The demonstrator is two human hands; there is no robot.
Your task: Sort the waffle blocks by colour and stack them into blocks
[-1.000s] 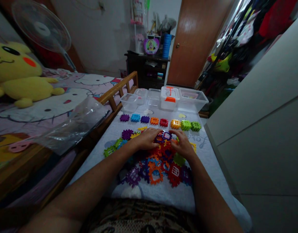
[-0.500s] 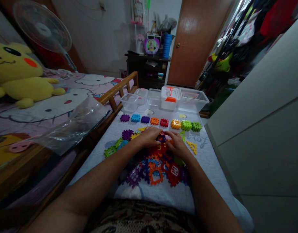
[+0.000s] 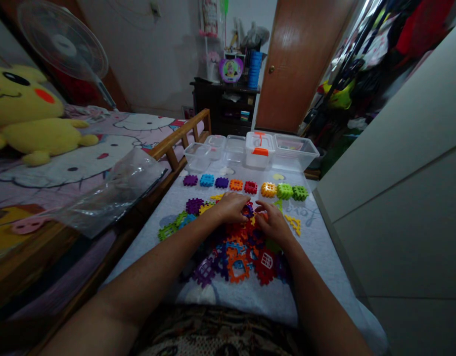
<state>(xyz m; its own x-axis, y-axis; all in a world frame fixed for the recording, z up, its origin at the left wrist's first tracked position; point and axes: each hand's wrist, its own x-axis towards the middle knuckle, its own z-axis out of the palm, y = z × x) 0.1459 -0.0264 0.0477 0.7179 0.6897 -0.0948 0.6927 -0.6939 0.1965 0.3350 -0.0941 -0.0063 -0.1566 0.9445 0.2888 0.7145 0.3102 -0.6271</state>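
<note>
My left hand (image 3: 233, 207) rests on the far part of a heap of colourful plastic building tiles (image 3: 238, 267) with notched edges. Its thumb and fingers curl around a small purple tile (image 3: 247, 211). On the heap's right side, my right hand (image 3: 273, 222) has its fingers bent and apart over red and orange tiles; I see none gripped in it. Beyond the hands runs a row of tiles grouped by colour, from a purple stack (image 3: 190, 180) to a green stack (image 3: 299, 192). A yellow triangular piece (image 3: 293, 224) lies right of my right hand.
Clear plastic boxes (image 3: 295, 152) line the far end of the cloth-covered surface (image 3: 139, 277), one with an orange-handled lid (image 3: 260, 148). A wooden rail (image 3: 168, 141) and a bed with a yellow plush toy (image 3: 38, 133) are at left. A pale cabinet (image 3: 406, 188) stands close at right.
My right hand's fingers have lifted and drawn slightly away from the left hand, widening the space between them. A pink piece seen between the hands is no longer visible.
</note>
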